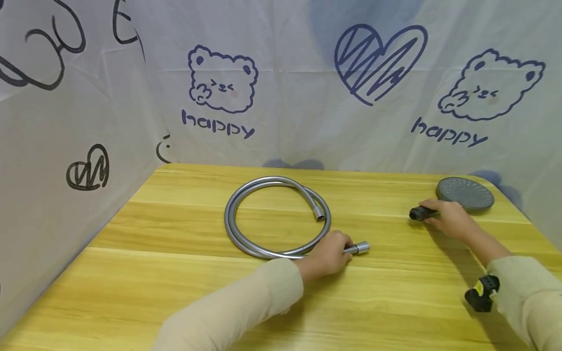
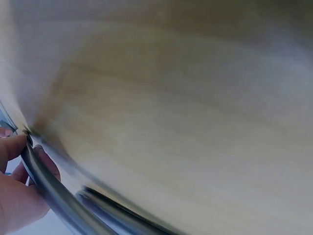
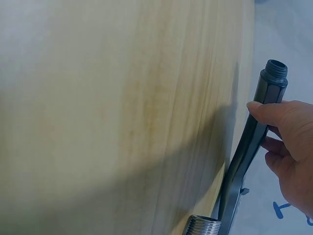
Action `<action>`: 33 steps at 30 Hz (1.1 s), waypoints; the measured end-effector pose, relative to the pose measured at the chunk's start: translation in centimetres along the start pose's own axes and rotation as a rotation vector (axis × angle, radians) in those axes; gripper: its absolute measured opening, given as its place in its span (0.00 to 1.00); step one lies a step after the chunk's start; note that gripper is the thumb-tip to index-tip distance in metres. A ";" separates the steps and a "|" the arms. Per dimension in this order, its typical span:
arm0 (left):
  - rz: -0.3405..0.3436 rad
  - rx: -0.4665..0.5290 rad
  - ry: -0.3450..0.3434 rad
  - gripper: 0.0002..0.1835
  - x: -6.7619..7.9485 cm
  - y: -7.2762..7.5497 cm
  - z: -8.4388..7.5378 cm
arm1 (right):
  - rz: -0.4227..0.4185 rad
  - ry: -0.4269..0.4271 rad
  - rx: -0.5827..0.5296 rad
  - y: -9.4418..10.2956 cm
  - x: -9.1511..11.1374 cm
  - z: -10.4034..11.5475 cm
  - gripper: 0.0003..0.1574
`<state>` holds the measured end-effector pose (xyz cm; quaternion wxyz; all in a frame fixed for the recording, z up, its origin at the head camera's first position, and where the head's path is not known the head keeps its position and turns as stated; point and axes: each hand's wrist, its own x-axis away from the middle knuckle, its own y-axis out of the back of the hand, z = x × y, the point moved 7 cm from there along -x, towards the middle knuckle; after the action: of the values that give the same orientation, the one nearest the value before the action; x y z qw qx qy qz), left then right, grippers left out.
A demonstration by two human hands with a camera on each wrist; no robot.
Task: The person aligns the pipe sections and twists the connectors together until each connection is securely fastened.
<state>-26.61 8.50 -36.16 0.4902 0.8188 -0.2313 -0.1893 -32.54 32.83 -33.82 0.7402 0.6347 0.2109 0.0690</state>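
Observation:
A silvery shower hose (image 1: 231,219) lies coiled on the wooden table in the head view. My left hand (image 1: 329,254) grips it near one end, and the metal connector (image 1: 362,247) sticks out to the right past the fingers. In the left wrist view the thumb and fingers pinch the hose (image 2: 54,191). At the far right, my right hand (image 1: 454,220) holds a dark grey shower head (image 1: 466,193) by its handle. The right wrist view shows the handle's threaded end (image 3: 277,71) bare above the thumb, with the fingers behind the handle.
The hose's other connector (image 1: 319,213) rests inside the coil. A ribbed metal end (image 3: 203,225) shows at the bottom of the right wrist view. White cloth walls (image 1: 298,97) with drawings stand behind and left of the table (image 1: 175,273). A small black device (image 1: 482,293) sits on the right wrist.

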 end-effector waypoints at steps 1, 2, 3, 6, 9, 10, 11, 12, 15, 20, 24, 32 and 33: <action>0.000 -0.003 -0.002 0.10 0.1 0.1 0.0 | -0.003 0.006 -0.001 0.0 0.0 0.1 0.26; -0.001 -0.005 -0.003 0.10 0.1 0.1 0.1 | -0.006 0.013 -0.004 0.0 0.0 0.2 0.26; -0.001 -0.004 -0.004 0.10 0.2 0.1 0.1 | -0.011 0.022 -0.007 0.0 0.0 0.4 0.26; 0.004 0.004 -0.004 0.10 0.3 0.3 0.2 | -0.024 0.050 -0.014 0.0 0.0 0.9 0.25; 0.014 0.021 -0.005 0.10 0.4 0.4 0.3 | -0.046 0.074 -0.012 0.2 0.1 1.4 0.25; 0.017 0.022 -0.006 0.10 0.5 0.5 0.3 | -0.046 0.077 -0.012 0.2 0.1 1.5 0.24; 0.022 0.024 -0.009 0.10 0.5 0.5 0.3 | -0.044 0.079 -0.012 0.2 0.2 1.6 0.25; 0.026 0.026 -0.011 0.10 0.6 0.5 0.3 | -0.040 0.078 -0.014 0.2 0.2 1.7 0.25; 0.034 0.033 -0.024 0.10 0.7 0.7 0.3 | -0.011 0.071 -0.026 0.1 0.2 1.9 0.25; 0.044 0.045 -0.047 0.10 1.0 0.8 0.5 | -0.003 0.082 -0.030 0.0 0.2 2.5 0.25; 0.043 0.042 -0.068 0.11 1.2 0.9 0.8 | -0.012 0.102 -0.037 0.0 0.2 3.1 0.25; 0.041 0.054 -0.081 0.11 1.6 1.2 1.5 | 0.002 0.104 -0.076 -0.1 0.2 3.8 0.25; 0.041 0.054 -0.086 0.11 1.6 1.2 1.6 | 0.002 0.107 -0.077 -0.1 0.2 3.8 0.25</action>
<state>-26.32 5.97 -35.93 0.4613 0.8180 -0.2736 -0.2080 -30.87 29.37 -33.59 0.7517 0.6014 0.2467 0.1114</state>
